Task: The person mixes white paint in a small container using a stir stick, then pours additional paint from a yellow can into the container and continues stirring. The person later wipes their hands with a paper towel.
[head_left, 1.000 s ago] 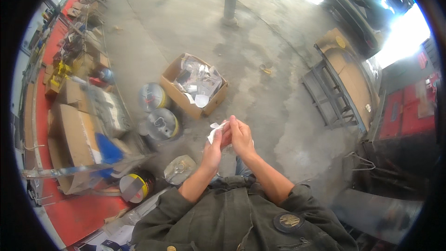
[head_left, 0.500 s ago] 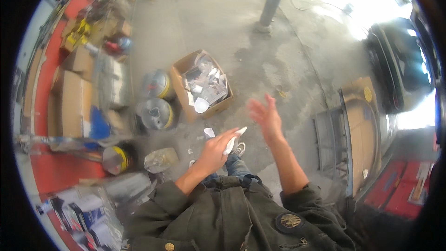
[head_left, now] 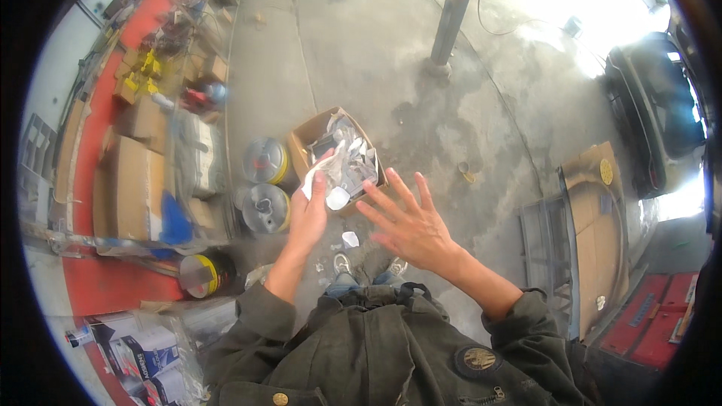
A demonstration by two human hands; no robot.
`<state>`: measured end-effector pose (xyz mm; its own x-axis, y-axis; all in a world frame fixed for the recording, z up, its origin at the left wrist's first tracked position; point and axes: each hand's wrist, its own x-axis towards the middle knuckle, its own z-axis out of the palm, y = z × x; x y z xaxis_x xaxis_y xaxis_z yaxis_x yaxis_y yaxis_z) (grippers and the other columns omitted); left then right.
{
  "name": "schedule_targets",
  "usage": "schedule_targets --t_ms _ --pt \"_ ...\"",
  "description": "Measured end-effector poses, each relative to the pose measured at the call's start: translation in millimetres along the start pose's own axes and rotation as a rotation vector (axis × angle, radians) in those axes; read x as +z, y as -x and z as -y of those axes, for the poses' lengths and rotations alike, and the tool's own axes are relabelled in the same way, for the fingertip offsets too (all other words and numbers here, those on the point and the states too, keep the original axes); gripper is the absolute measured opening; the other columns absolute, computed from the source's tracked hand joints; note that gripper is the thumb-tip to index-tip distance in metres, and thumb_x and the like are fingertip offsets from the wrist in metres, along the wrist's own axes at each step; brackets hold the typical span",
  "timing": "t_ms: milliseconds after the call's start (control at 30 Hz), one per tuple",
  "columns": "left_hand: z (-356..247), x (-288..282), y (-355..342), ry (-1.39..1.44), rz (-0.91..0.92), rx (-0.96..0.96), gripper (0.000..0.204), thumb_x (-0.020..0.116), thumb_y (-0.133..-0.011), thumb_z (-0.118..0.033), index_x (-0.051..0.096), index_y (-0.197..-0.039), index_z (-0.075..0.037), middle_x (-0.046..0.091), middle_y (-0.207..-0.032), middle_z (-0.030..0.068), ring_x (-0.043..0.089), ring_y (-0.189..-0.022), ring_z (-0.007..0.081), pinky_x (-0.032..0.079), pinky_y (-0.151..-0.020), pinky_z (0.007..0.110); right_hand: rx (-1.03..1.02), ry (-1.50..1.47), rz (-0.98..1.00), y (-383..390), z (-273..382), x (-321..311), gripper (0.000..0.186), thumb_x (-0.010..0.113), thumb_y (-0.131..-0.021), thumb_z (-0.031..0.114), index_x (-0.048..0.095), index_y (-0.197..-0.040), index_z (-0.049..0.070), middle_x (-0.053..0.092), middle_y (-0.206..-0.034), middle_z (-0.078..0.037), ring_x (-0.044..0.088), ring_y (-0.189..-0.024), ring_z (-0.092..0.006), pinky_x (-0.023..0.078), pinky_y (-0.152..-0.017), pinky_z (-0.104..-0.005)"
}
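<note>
My left hand (head_left: 308, 207) is closed on a crumpled white wipe (head_left: 310, 177), paper or cloth, and holds it up near the left front side of a cardboard box (head_left: 303, 134). Part of the wipe is hidden behind the fingers and blends with the box's contents. To the right, my right hand (head_left: 414, 227) is spread wide with nothing in it, back of the hand up. The box stands on the floor, filled with crumpled paper and grey and white scraps (head_left: 361, 158).
Metal cans (head_left: 265, 209) stand left of the box. Shelving with cardboard boxes (head_left: 131, 188) runs along the left. A small white scrap (head_left: 350, 239) lies before my shoes. At right are a cardboard-covered rack (head_left: 594, 240) and red chest (head_left: 654, 308). A post (head_left: 455, 15) rises beyond.
My left hand has moved left and away from my body with the white wipe, toward the box. The right hand has turned and come down nearer to me, fingers spread.
</note>
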<state>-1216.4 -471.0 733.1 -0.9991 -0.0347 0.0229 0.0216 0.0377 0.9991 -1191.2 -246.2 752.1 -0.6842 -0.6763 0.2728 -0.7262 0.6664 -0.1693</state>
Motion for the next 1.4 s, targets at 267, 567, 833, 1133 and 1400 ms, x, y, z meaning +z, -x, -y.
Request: schedule_targets --t_ms 267,567,833,1133,1400 --pt "-35 -3 -5 -0.323 0.512 0.114 0.038 0.057 -0.098 -0.012 0.058 -0.135 -0.004 0.067 -0.125 0.0136 0.065 -0.114 0.0245 0.049 -0.096 0.035 0.051 -0.427 -0.040 -22 7 -6 0.029 0.074 -0.080 0.018 0.068 -0.108 0.014 0.056 -0.127 -0.003 0.055 -0.115 -0.0275 0.049 -0.093 -0.0439" --pt "-21 -29 2 -0.698 0.422 0.741 0.059 0.070 -0.072 0.004 0.060 -0.130 -0.001 0.066 -0.126 0.0182 0.068 -0.108 0.0337 0.055 -0.092 0.038 0.291 -1.454 0.121 -31 17 -21 0.027 0.075 -0.085 0.013 0.073 -0.111 0.008 0.062 -0.109 -0.007 0.065 -0.086 -0.0132 0.054 -0.069 -0.0291" --pt "-34 -38 1 -0.577 0.684 0.480 0.056 0.068 -0.068 0.009 0.062 -0.124 -0.001 0.069 -0.118 0.0183 0.069 -0.106 0.0335 0.057 -0.086 0.039 0.321 -1.180 0.245 -39 36 -41 0.036 0.074 -0.085 0.014 0.072 -0.121 0.012 0.070 -0.097 -0.006 0.063 -0.083 -0.0086 0.052 -0.070 -0.0271" --pt "-27 -52 8 -0.546 0.183 0.839 0.028 0.072 -0.081 -0.007 0.070 -0.107 0.002 0.072 -0.110 0.0180 0.073 -0.092 0.0251 0.059 -0.074 0.033 0.330 -1.535 0.050 -26 37 -20 0.036 0.072 -0.081 0.005 0.072 -0.118 0.003 0.048 -0.149 -0.020 0.065 -0.110 -0.0248 0.053 -0.088 -0.0344" --pt "-21 -57 10 0.084 -0.126 0.018 0.037 0.055 -0.105 -0.029 0.067 -0.120 0.001 0.070 -0.114 0.0066 0.061 -0.103 0.0119 0.047 -0.093 0.027 -0.073 -0.545 -0.099 -36 49 -45 0.040 0.080 -0.072 0.012 0.075 -0.111 0.014 0.044 -0.153 -0.019 0.052 -0.129 -0.0365 0.048 -0.099 -0.0436"
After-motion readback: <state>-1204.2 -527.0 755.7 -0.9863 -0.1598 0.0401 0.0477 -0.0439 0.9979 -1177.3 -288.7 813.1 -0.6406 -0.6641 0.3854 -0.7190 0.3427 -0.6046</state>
